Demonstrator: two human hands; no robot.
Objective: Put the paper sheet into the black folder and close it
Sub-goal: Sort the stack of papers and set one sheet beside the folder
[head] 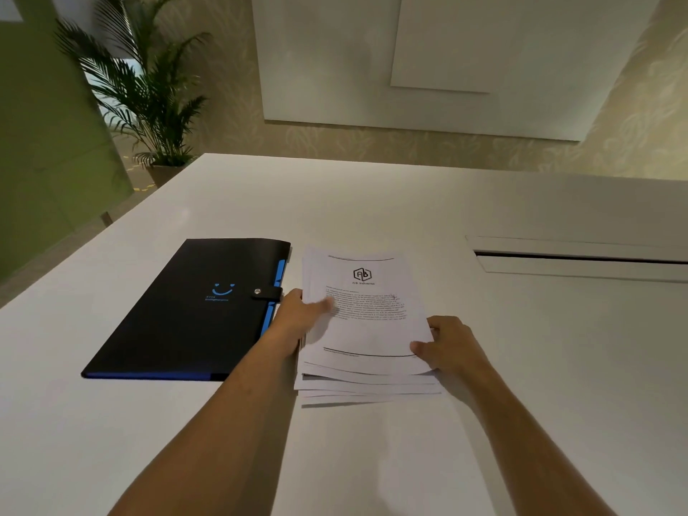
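A black folder point(193, 310) with a blue smile mark lies flat on the white table point(372, 202), its snap strap fastened and blue edges showing. Right beside it lies a loose stack of printed paper sheets point(368, 322) with a logo at the top. My left hand point(301, 314) grips the stack's left edge, thumb on the top sheet. My right hand point(446, 348) pinches the near right corner of the top sheet, which is slightly lifted there. The sheets under it are fanned out unevenly.
A long cable slot with a raised lid point(580, 255) is set into the table at the right. A potted palm point(149, 106) stands beyond the table's far left corner. A white panel covers the wall behind.
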